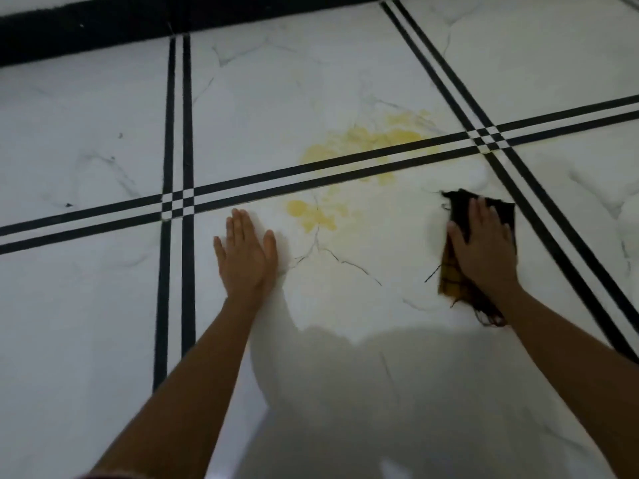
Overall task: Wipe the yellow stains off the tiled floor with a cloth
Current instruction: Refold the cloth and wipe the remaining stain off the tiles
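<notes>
Yellow stains mark the white marble-look tiled floor (345, 288): a large smear (363, 140) lies across the double black line ahead, and a smaller blotch (311, 214) sits just in front of it. My right hand (484, 247) presses flat on a dark cloth (456, 209) with a mustard checked part, on the floor to the right of the stains. My left hand (245, 254) rests flat on the tile, fingers together, left of the small blotch and holding nothing.
Double black inlay lines (176, 133) cross the floor in a grid. A black band (103, 25) runs along the far edge. My shadow darkens the tile near me.
</notes>
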